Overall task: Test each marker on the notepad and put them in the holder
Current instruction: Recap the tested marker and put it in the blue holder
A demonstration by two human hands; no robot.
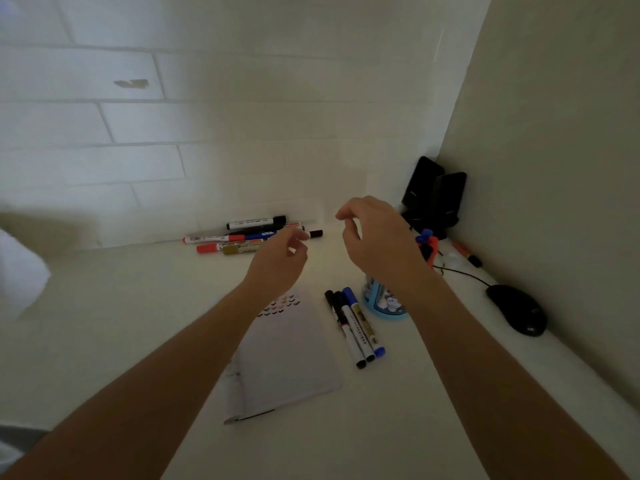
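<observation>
Notepad (287, 355) lies lower centre on the table (138, 323), angled, with small colour test marks along its far edge, partly under the left forearm. Just right of it three markers (353, 327) lie side by side, two black-capped, one blue. Can't tell if they are tested, so there is a risk of mixing them with untested ones. Blue holder (382, 306) stands just right of those, centre-right, mostly hidden by the right wrist above it. If that arm drops, it could tip the holder and spill what's inside. Mouse (516, 310) with cable sits at right, well apart. Right hand (374, 237) hangs in mid-air above centre, fingers loosely curled, grasping nothing. Left hand (280, 254) is just left of it, fingertips at the pile of markers (239, 237) against the wall. A dark-capped marker end pokes out beside the fingers; cannot tell whether it is pinched or just lying there. Pulling one from the heap could roll its neighbours away. Two dark speakers (433, 195) stand in the far corner, upper right.
</observation>
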